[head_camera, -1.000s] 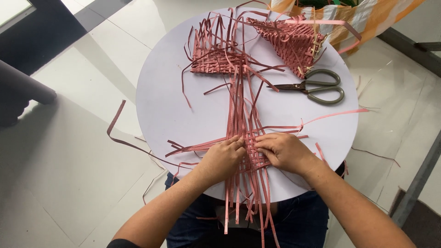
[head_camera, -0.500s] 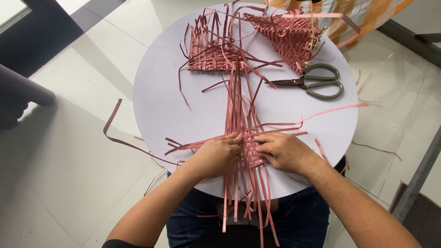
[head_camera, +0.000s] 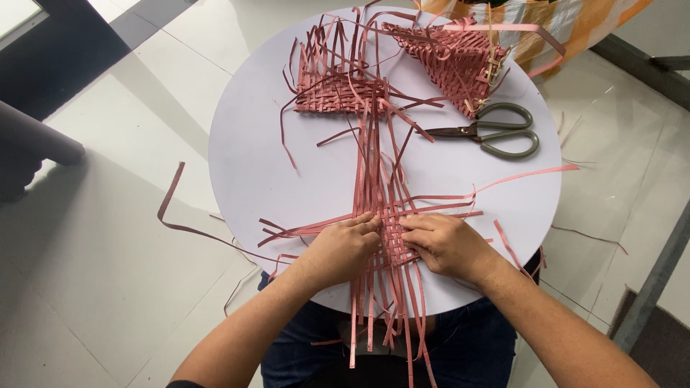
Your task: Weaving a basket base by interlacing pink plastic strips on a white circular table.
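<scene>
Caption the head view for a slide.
Both hands, left hand and right hand, press a pink woven strip mat on a round white table.

A round white worktop [head_camera: 287, 165] carries pink strips [head_camera: 370, 169], a flat woven mat [head_camera: 334, 93], a half-woven basket [head_camera: 453, 61] and scissors [head_camera: 496, 133]; one loose strip [head_camera: 172, 197] trails onto the floor [head_camera: 108, 237].

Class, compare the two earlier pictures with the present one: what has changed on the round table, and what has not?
Hardly anything. Both hands, left hand and right hand, stay pressed on the woven patch of pink strips at the table's near edge. The scissors and two finished woven pieces lie where they were.
</scene>
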